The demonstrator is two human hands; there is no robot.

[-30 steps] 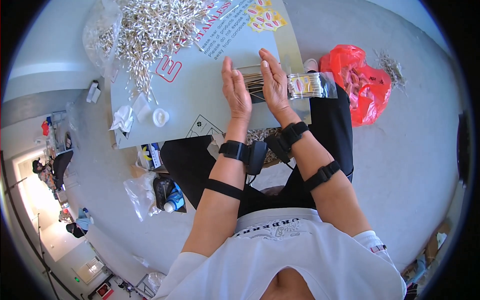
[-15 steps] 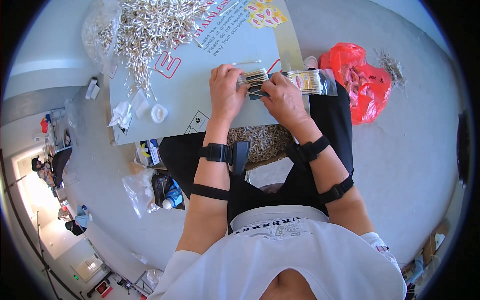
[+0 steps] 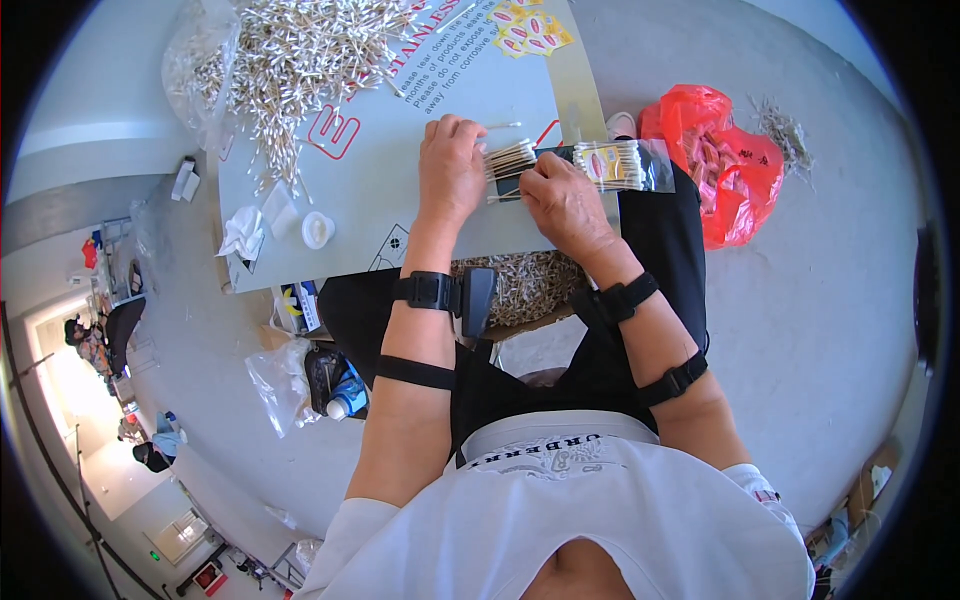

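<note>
A loose bundle of cotton swabs (image 3: 510, 158) lies above a dark strip on the table. My left hand (image 3: 452, 172) is closed at the bundle's left end, its fingers curled and the tips partly hidden. From the right, my right hand (image 3: 563, 200) pinches at the swabs' lower right part; its fingertips are bent down and partly covered. Just beyond my right hand sits a clear bag of swabs with a yellow label (image 3: 604, 164). One single swab (image 3: 505, 125) rests above the bundle.
A large heap of swabs (image 3: 300, 70) spreads at the far left, by a clear plastic bag (image 3: 200, 70). Yellow labels (image 3: 530, 32) lie at the back. A white round lid (image 3: 318, 230) is at the table's left. Right of the table stands a red plastic bag (image 3: 705, 180); a swab-filled box (image 3: 530, 285) is below.
My left hand has shifted slightly left and up, and its fingers have drawn back from over the swabs. More of the bundle shows. My right hand's fingers have curled in more.
</note>
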